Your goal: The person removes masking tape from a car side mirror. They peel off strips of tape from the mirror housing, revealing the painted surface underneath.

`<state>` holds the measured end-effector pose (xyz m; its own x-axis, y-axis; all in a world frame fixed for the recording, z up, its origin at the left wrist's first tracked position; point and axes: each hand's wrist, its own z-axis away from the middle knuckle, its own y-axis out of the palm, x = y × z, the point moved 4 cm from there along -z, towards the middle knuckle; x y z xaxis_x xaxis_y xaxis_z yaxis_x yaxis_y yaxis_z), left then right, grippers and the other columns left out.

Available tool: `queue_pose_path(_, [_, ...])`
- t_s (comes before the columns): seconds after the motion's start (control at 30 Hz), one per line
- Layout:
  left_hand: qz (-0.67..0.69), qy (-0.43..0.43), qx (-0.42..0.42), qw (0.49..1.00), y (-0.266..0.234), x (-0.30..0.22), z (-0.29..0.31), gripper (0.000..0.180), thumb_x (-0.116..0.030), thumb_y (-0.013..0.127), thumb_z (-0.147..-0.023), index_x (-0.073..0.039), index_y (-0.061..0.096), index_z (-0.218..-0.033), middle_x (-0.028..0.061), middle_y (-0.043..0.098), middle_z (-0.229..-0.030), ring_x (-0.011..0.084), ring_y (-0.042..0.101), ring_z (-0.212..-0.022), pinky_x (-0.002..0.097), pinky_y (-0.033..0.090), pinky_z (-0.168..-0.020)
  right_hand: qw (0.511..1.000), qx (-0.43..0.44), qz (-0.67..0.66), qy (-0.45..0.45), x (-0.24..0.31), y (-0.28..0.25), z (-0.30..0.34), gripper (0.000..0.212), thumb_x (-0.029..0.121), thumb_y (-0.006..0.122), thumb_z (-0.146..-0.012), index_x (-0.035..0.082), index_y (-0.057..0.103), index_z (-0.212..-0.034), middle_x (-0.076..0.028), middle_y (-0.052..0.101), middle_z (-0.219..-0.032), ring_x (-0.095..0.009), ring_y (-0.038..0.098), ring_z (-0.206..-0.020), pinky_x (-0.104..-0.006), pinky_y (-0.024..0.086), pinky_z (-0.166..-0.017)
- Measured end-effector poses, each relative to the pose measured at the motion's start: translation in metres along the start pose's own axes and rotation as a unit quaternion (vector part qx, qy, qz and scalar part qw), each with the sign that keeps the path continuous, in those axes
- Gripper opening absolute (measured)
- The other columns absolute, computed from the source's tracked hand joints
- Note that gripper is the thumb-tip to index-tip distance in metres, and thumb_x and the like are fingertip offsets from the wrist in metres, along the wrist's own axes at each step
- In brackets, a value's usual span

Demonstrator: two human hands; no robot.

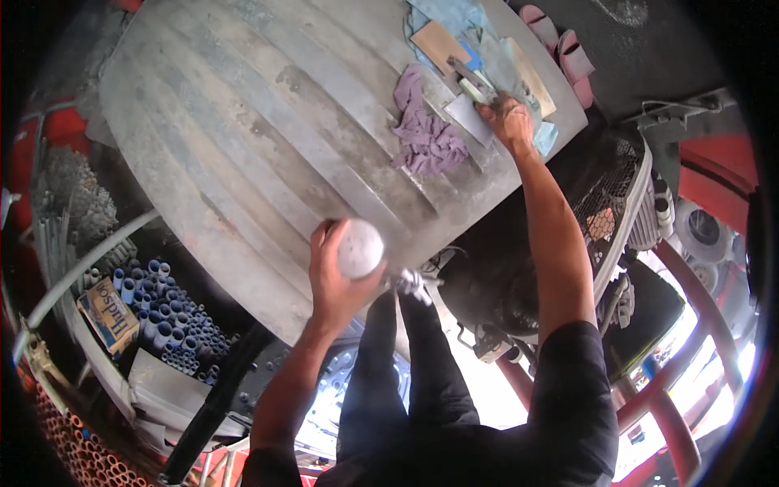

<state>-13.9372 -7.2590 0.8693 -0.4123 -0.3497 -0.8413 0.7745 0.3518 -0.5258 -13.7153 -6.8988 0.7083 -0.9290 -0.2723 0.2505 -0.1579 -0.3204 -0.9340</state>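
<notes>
My left hand is wrapped round a tool with a round white pad, which looks like a sander. The pad faces up, near the front edge of a large ribbed grey metal panel. A blurred metal fitting shows just right of this hand; whether it belongs to the tool I cannot tell. At the far right of the panel, my right hand has its fingers curled down among brown and pale abrasive sheets, a light-handled tool and light-blue cloth. What it grips is hidden.
A crumpled purple cloth lies on the panel. Pink slippers sit beyond its far right edge. Below left are bundled blue pipes, a cardboard box and a grey rail. Dark machinery with mesh stands at the right.
</notes>
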Motion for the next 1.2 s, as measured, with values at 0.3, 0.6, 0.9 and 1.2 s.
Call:
queue_pose_path(0.3, [0.02, 0.067, -0.028, 0.997, 0.044, -0.028, -0.078, 0.08, -0.004, 0.088, -0.072, -0.004, 0.048, -0.141, 0.0162, 0.052, -0.131, 0.0326, 0.054, -0.121, 0.0443, 0.046, -0.103, 0.99, -0.095, -0.056, 0.093, -0.062, -0.038, 0.013, 0.062, 0.052, 0.068, -0.09, 0.006, 0.06, -0.13, -0.021, 0.073, -0.107, -0.04, 0.068, -0.107, -0.0495, 0.053, -0.09])
queue_pose_path(0.6, [0.045, 0.108, -0.005, 0.993, 0.116, -0.055, -0.138, 0.078, -0.01, 0.089, -0.072, -0.004, 0.05, -0.139, 0.016, 0.053, -0.131, 0.0322, 0.055, -0.122, 0.0431, 0.047, -0.104, 0.995, -0.053, -0.018, 0.077, -0.07, -0.038, -0.025, 0.066, 0.057, 0.069, -0.088, 0.006, 0.064, -0.128, -0.021, 0.072, -0.114, -0.039, 0.068, -0.11, -0.0466, 0.053, -0.093])
queue_pose_path(0.9, [0.031, 0.137, 0.025, 0.99, 0.202, -0.066, -0.224, 0.078, -0.029, 0.089, -0.073, -0.002, 0.054, -0.138, 0.0193, 0.058, -0.131, 0.0348, 0.058, -0.121, 0.0441, 0.047, -0.103, 0.931, -0.201, -0.253, 0.172, -0.089, -0.053, 0.061, 0.069, 0.053, 0.075, -0.084, -0.005, 0.067, -0.122, -0.023, 0.073, -0.092, -0.033, 0.07, -0.089, -0.0414, 0.052, -0.083])
queue_pose_path(1.2, [0.017, 0.158, 0.017, 0.987, 0.315, -0.081, -0.294, 0.07, -0.028, 0.084, -0.077, -0.005, 0.056, -0.137, 0.0232, 0.06, -0.13, 0.0393, 0.056, -0.123, 0.0455, 0.046, -0.104, 0.857, -0.258, -0.396, 0.208, -0.089, -0.033, 0.129, 0.065, 0.039, 0.081, -0.087, -0.012, 0.062, -0.123, -0.021, 0.073, -0.095, -0.026, 0.068, -0.086, -0.039, 0.052, -0.082])
